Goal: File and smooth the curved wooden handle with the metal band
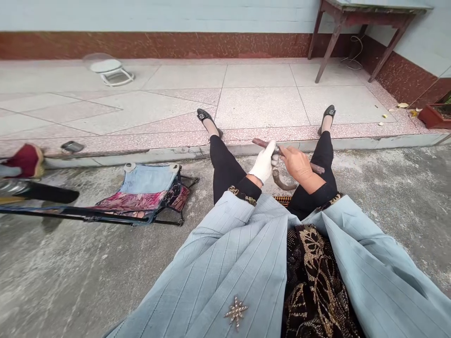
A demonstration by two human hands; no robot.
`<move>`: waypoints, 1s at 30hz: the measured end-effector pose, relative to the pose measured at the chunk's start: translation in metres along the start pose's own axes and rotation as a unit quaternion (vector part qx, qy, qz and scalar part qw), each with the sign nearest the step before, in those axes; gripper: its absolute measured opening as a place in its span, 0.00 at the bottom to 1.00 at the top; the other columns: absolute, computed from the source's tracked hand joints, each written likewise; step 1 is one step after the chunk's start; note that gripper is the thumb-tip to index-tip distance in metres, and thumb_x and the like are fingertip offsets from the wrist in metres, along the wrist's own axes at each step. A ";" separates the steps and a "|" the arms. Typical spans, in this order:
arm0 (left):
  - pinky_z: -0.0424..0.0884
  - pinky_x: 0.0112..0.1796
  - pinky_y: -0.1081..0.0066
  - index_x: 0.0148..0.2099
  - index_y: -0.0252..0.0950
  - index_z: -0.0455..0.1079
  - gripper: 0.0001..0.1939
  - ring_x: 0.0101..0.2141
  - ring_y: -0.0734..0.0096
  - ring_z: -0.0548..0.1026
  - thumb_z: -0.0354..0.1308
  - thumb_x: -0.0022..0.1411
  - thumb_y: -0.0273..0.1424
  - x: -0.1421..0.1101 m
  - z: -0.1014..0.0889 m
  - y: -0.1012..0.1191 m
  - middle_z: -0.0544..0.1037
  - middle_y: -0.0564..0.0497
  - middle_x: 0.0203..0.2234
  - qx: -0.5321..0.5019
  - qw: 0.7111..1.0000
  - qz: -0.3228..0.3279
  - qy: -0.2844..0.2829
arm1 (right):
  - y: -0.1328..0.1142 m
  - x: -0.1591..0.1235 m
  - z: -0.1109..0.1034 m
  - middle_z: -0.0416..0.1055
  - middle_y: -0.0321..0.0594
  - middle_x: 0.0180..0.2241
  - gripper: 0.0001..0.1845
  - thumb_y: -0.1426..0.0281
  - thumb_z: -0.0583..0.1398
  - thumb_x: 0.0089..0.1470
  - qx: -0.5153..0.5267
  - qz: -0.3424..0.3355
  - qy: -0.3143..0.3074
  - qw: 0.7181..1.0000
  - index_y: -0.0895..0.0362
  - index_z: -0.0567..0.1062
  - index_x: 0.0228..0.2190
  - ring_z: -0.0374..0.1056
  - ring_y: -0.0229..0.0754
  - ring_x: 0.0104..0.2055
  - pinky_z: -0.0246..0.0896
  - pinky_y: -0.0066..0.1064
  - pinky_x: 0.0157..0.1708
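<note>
And here are my fingers, curled tight: my white-gloved left hand (260,165) clasps the brown rod (260,142), and my bare right hand (299,165) wraps it farther right, just beside the glove. The rod slants across the frame, right of centre, one end poking out past each hand. Below the glove hangs a curved brown piece (281,182); whether it joins the rod, I can't tell, my fingers cover that spot! Either side, my black trousers (225,164) spread wide, one black shoe (330,112) up on the pale tiled ledge (260,105). Out to the left, a folding cot (150,180), and at the left edge another person's red shoe (26,161). Upper left, a white stool (111,70); upper right, a wooden table (355,19); right edge, a reddish planter (433,117).
</note>
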State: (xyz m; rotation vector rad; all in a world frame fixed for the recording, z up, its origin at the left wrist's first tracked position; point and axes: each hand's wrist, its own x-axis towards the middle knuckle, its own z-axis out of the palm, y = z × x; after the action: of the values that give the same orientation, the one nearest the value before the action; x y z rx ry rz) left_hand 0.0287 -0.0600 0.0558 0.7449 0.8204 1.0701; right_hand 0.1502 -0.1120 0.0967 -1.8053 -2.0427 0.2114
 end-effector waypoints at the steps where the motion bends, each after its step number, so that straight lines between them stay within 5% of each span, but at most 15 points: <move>1: 0.52 0.17 0.76 0.28 0.38 0.61 0.28 0.14 0.82 0.56 0.65 0.57 0.56 0.000 -0.001 0.001 0.59 0.60 0.14 -0.004 1.000 0.004 0.030 | 0.002 0.001 0.003 0.76 0.56 0.53 0.26 0.68 0.58 0.65 0.046 -0.009 -0.011 0.999 0.59 0.73 0.62 0.72 0.57 0.52 0.65 0.45 0.53; 3: 0.50 0.17 0.76 0.27 0.38 0.62 0.26 0.13 0.82 0.54 0.65 0.58 0.54 0.000 -0.003 0.006 0.56 0.61 0.12 -0.009 0.998 0.016 0.062 | 0.017 0.006 0.008 0.78 0.52 0.51 0.25 0.61 0.62 0.62 0.207 -0.013 -0.033 0.978 0.58 0.77 0.57 0.73 0.55 0.53 0.65 0.46 0.56; 6: 0.46 0.16 0.75 0.27 0.38 0.64 0.26 0.11 0.82 0.51 0.62 0.61 0.55 0.001 -0.005 0.020 0.52 0.62 0.10 -0.036 0.998 0.015 0.046 | 0.058 0.012 0.016 0.79 0.52 0.48 0.32 0.46 0.54 0.64 0.486 0.059 -0.058 0.870 0.59 0.80 0.50 0.76 0.51 0.48 0.69 0.45 0.52; 8: 0.45 0.15 0.75 0.26 0.38 0.64 0.27 0.11 0.82 0.49 0.60 0.62 0.56 0.002 -0.007 0.030 0.51 0.62 0.10 -0.073 0.997 0.009 0.036 | 0.084 0.011 0.028 0.80 0.52 0.44 0.34 0.42 0.61 0.56 0.555 0.121 -0.067 0.820 0.59 0.80 0.46 0.77 0.49 0.44 0.71 0.44 0.50; 11: 0.46 0.15 0.74 0.25 0.38 0.62 0.28 0.11 0.82 0.48 0.57 0.64 0.57 0.003 -0.008 0.039 0.50 0.62 0.10 -0.132 0.991 0.003 0.038 | 0.096 0.003 0.062 0.77 0.50 0.51 0.34 0.53 0.72 0.44 0.518 0.110 -0.119 0.840 0.57 0.78 0.50 0.73 0.53 0.53 0.67 0.46 0.55; 14: 0.47 0.15 0.75 0.26 0.39 0.63 0.29 0.11 0.82 0.48 0.56 0.64 0.58 0.000 -0.005 0.040 0.49 0.62 0.10 -0.168 0.985 -0.011 0.039 | 0.075 -0.005 0.105 0.65 0.53 0.64 0.46 0.66 0.74 0.37 0.423 0.081 -0.195 0.881 0.55 0.72 0.59 0.63 0.58 0.64 0.62 0.50 0.59; 17: 0.50 0.15 0.74 0.26 0.38 0.63 0.29 0.11 0.81 0.50 0.54 0.65 0.58 -0.005 0.002 0.038 0.51 0.61 0.10 -0.194 0.980 -0.026 0.026 | 0.048 -0.008 0.136 0.71 0.54 0.56 0.41 0.71 0.75 0.32 0.376 0.091 -0.200 0.900 0.59 0.75 0.52 0.64 0.59 0.60 0.60 0.51 0.59; 20: 0.54 0.16 0.74 0.27 0.38 0.63 0.29 0.12 0.80 0.55 0.55 0.65 0.58 -0.005 0.005 0.035 0.55 0.59 0.11 -0.217 0.975 -0.024 0.027 | 0.042 -0.008 0.146 0.75 0.44 0.37 0.20 0.66 0.71 0.42 0.410 0.117 -0.215 0.879 0.59 0.76 0.38 0.71 0.52 0.46 0.65 0.46 0.50; 22: 0.62 0.19 0.74 0.28 0.38 0.65 0.28 0.15 0.77 0.64 0.54 0.66 0.57 -0.001 0.001 0.033 0.61 0.56 0.14 -0.227 0.973 -0.023 0.029 | 0.049 -0.008 0.143 0.75 0.41 0.34 0.13 0.65 0.69 0.46 0.442 0.102 -0.216 0.865 0.57 0.75 0.33 0.71 0.47 0.43 0.65 0.41 0.48; 25: 0.76 0.31 0.66 0.31 0.37 0.67 0.27 0.27 0.67 0.77 0.52 0.67 0.57 0.008 -0.016 0.026 0.74 0.49 0.23 -0.240 0.970 -0.033 0.008 | 0.066 -0.010 0.137 0.75 0.39 0.33 0.14 0.64 0.71 0.43 0.535 0.094 -0.186 0.819 0.56 0.73 0.29 0.70 0.44 0.41 0.63 0.37 0.47; 30: 0.79 0.38 0.58 0.33 0.35 0.70 0.26 0.38 0.56 0.81 0.54 0.66 0.55 0.024 -0.062 0.000 0.80 0.41 0.32 -0.233 0.970 -0.070 0.009 | 0.075 -0.010 0.136 0.66 0.31 0.24 0.23 0.55 0.71 0.41 0.610 0.143 -0.109 0.772 0.54 0.70 0.32 0.62 0.37 0.28 0.61 0.31 0.33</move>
State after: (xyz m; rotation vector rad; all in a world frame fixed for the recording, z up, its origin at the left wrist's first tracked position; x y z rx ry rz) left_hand -0.0180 -0.0302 0.0197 0.2755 0.5926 1.0896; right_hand 0.1662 -0.0896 -0.0560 -1.1631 -1.1024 1.4862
